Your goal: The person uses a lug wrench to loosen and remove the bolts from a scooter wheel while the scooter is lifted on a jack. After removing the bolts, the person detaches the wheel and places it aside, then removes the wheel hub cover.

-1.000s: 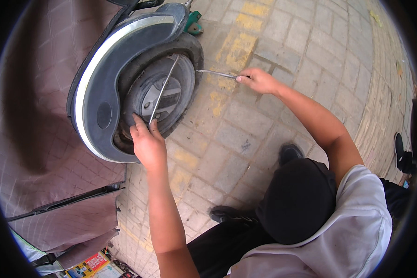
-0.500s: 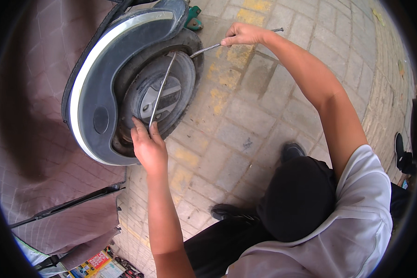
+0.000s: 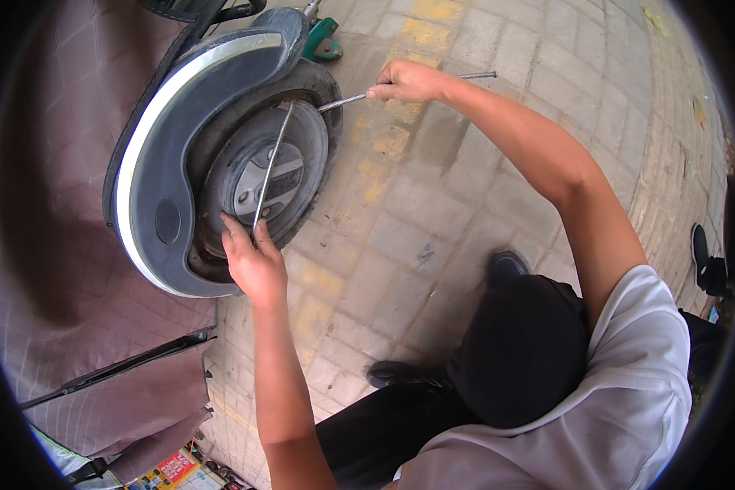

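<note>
My left hand (image 3: 253, 265) holds the lower end of a thin metal rod (image 3: 273, 155), which lies across the dark wheel (image 3: 314, 155) from hub to upper rim, with fingers resting beside the rim. My right hand (image 3: 404, 82) is closed around a longer steel bar (image 3: 479, 75); its tip meets the gap between tyre and rim at upper right. A grey fender (image 3: 155, 188) with a white band curves around the wheel's left side. A green metal tool (image 3: 327, 47) is just beyond the wheel.
A brown quilted cover (image 3: 41, 212) fills the left side. Grey and yellow paving (image 3: 408, 245) lies under the wheel and black shoes. Colourful packages (image 3: 175, 474) show at bottom left, and another person's black shoe (image 3: 701, 253) at far right.
Since one second ago my right hand has moved up and left, angling the bar onto the upper rim. My left hand stays on its rod. The view has shifted slightly.
</note>
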`<state>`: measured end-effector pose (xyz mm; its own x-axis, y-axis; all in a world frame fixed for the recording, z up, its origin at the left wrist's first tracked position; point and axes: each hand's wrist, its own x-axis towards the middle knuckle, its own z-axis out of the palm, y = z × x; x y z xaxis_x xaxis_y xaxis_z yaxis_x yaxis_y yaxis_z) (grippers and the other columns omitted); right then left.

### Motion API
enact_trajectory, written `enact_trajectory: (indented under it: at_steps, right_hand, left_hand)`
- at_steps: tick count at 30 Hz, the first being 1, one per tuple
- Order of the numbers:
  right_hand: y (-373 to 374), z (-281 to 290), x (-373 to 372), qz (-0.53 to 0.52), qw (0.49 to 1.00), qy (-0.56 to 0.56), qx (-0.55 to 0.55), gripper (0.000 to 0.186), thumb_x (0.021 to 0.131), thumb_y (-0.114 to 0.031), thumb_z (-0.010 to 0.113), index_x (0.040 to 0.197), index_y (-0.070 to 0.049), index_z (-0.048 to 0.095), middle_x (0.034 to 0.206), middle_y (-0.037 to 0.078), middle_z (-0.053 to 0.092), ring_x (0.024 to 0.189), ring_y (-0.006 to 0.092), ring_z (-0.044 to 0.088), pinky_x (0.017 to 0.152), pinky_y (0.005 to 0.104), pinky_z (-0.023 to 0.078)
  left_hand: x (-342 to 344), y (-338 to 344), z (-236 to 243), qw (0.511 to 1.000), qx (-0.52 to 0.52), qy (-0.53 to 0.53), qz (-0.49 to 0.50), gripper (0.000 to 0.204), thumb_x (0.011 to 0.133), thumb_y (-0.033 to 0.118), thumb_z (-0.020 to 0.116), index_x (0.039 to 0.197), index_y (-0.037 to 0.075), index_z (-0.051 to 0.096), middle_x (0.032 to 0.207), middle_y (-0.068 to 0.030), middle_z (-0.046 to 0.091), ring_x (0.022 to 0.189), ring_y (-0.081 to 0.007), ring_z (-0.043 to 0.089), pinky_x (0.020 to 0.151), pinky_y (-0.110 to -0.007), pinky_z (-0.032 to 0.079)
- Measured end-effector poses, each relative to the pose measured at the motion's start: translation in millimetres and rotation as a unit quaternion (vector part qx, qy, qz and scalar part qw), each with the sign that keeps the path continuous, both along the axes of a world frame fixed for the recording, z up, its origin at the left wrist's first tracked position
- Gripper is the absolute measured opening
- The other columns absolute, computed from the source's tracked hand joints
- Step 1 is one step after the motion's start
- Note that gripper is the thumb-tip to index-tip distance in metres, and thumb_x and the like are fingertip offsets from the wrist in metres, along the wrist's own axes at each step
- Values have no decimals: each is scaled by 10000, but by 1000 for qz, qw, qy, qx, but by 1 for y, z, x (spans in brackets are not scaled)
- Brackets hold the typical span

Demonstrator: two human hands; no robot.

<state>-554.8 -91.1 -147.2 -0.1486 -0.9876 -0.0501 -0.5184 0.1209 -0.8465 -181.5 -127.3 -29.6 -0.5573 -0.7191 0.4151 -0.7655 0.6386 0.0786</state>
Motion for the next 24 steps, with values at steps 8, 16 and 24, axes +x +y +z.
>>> enact_trajectory:
  at_steps: [8,16,24]
  right_hand:
    - [53,25,146,-192,818,-504,198,336,994,-325,428,1010,-18,564,694,8,429,548,129,371,485,317,344]
    - [-1,50,253,-166,576,-799,49,247,1022,-297,364,1023,-66,450,861,67,527,748,213,549,681,380,487]
    - [22,1,200,-6,736,-663,140,254,1000,-226,444,1113,-4,494,1014,153,603,939,285,636,813,449,547]
  left_hand:
    - [4,-2,0,1000,27,8,2,566,887,188,616,1336,-83,403,982,-216,555,832,-396,567,699,-425,467]
    - [5,-5,6,999,40,-8,7,578,876,184,622,1356,-48,397,1006,-227,564,863,-406,581,709,-426,483]
    - [31,49,1,991,130,25,31,422,885,162,608,1266,-3,533,901,-154,565,770,-319,579,658,-398,474]
